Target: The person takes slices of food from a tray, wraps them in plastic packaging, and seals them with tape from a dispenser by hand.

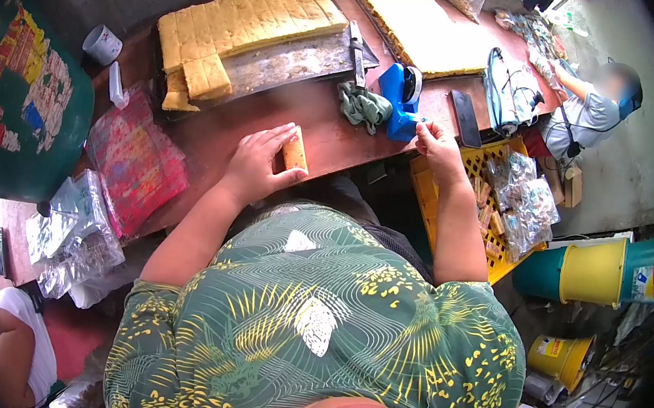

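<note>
My left hand (pixel 260 163) rests at the table's front edge, its fingers and thumb around a small rectangular piece of cake (pixel 295 151). My right hand (pixel 436 148) pinches at the blue tape dispenser (pixel 396 104), with a bit of tape between the fingertips. A grey-green cloth (pixel 363 107) lies just left of the dispenser, below a knife (pixel 356 54). Behind my left hand, a tray (pixel 294 63) bears a large yellow cake (pixel 255 17) cut into slabs. A second yellow cake sheet (pixel 421 27) lies on another tray at the back right.
A black phone (pixel 465 118) lies right of the dispenser. Below it, a yellow crate (pixel 504 266) holds wrapped pieces. Red plastic (pixel 136 164) and clear bags (pixel 72 237) are at left, by a green bin (pixel 22 104). Other people are at right, lower left and lower right.
</note>
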`<state>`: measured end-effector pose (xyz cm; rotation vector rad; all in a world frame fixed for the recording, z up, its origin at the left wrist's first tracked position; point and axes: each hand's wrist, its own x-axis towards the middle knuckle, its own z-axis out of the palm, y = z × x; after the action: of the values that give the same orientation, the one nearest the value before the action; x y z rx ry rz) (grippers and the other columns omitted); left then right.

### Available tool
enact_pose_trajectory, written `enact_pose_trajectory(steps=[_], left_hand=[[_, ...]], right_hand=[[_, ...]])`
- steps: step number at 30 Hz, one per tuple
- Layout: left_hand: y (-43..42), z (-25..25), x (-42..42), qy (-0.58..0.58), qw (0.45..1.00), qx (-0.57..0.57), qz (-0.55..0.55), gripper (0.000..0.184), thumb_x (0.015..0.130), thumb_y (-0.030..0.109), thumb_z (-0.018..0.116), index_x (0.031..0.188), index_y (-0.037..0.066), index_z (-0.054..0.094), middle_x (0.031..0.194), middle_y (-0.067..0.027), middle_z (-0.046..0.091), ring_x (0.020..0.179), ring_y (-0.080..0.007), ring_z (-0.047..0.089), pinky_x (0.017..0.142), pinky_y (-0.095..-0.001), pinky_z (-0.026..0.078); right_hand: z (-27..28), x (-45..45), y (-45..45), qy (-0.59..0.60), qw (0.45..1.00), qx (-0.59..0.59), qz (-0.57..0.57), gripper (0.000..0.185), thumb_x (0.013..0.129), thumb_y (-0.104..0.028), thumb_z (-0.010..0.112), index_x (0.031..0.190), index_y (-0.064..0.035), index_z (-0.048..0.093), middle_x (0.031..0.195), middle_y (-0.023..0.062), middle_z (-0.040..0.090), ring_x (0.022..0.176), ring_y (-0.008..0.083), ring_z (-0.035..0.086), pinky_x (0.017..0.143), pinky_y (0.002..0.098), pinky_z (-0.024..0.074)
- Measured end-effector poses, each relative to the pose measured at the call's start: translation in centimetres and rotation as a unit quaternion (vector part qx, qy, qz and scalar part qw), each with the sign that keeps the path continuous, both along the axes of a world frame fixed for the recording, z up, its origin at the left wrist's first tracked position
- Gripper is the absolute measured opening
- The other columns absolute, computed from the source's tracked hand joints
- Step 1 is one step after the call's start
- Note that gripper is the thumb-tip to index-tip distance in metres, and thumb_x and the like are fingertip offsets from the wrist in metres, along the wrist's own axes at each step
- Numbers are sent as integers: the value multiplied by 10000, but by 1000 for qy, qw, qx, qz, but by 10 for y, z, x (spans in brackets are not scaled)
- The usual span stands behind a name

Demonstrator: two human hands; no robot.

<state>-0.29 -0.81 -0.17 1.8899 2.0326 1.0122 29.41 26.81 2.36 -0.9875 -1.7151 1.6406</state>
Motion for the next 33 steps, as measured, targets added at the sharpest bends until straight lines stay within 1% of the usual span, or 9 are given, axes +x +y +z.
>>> enact_pose_trajectory(steps=[3, 5, 9, 12, 16, 21, 26, 29, 33], left_hand=[[-1, -1, 0, -1, 1000, 3, 1, 856, 839, 614, 738, 1459, 53, 553, 1514, -130, 549, 1408, -302, 492, 1181, -450, 332], [0, -2, -1, 0, 1000, 5, 1, 845, 844, 606, 738, 1456, 52, 557, 1515, -129, 549, 1408, -301, 493, 1181, -449, 332], [-1, -6, -1, -1, 1000, 11, -2, 786, 868, 558, 735, 1445, 52, 567, 1520, -126, 549, 1404, -297, 498, 1179, -448, 338], [1, -9, -2, -3, 1000, 21, 2, 727, 883, 521, 733, 1422, 55, 589, 1513, -118, 559, 1397, -293, 506, 1177, -444, 343], [1, -9, -1, -21, 1000, 15, 8, 669, 890, 477, 737, 1398, 60, 613, 1498, -102, 577, 1390, -288, 514, 1175, -441, 350], [1, -9, -3, -22, 1000, 12, 9, 614, 900, 387, 737, 1403, 59, 611, 1497, -95, 580, 1383, -282, 525, 1175, -432, 357], [7, -25, -11, -58, 997, 46, -5, 510, 883, 172, 665, 1373, 38, 630, 1449, -123, 613, 1331, -305, 568, 1141, -429, 418], [5, -23, -10, -58, 997, 56, -2, 533, 815, 33, 590, 1345, 16, 643, 1428, -155, 623, 1318, -331, 582, 1130, -428, 448], [5, -13, -6, -25, 999, 46, 5, 533, 801, 40, 608, 1333, 26, 645, 1421, -142, 628, 1314, -321, 582, 1135, -431, 437]], right_hand=[[-10, 1, 10, -30, 998, 37, 40, 198, 1025, -213, 667, 901, -60, 647, 754, -15, 614, 664, 77, 502, 622, 264, 433], [-12, 0, 3, -129, 972, 195, -23, 209, 1008, -199, 675, 880, -35, 658, 737, 20, 629, 667, 97, 529, 634, 289, 459], [-15, 3, -3, -300, 827, 462, -111, 188, 969, -162, 691, 877, 2, 694, 729, 78, 664, 683, 157, 607, 665, 340, 509], [-9, 9, -11, -293, 883, 359, -72, 172, 951, -172, 719, 886, -13, 722, 732, 81, 676, 704, 225, 657, 712, 372, 532], [8, -36, -66, -156, 953, 229, 121, 149, 911, -199, 780, 933, -52, 768, 905, 96, 682, 883, 256, 681, 822, 391, 554], [9, -105, -131, -5, 884, 325, 337, 175, 820, -176, 874, 946, -87, 792, 1061, 87, 636, 1009, 208, 645, 873, 335, 552], [-26, -133, -120, -42, 937, 217, 271, 362, 796, -127, 890, 1049, -49, 645, 1037, 94, 607, 846, 164, 633, 690, 309, 546], [-21, -146, -107, -116, 952, 149, 239, 408, 831, -61, 856, 1121, -64, 569, 1070, 57, 585, 818, 118, 648, 683, 263, 530], [-26, -141, -112, -3, 942, 239, 237, 431, 788, -116, 878, 1101, -49, 590, 1131, 128, 609, 884, 224, 668, 752, 361, 578]])
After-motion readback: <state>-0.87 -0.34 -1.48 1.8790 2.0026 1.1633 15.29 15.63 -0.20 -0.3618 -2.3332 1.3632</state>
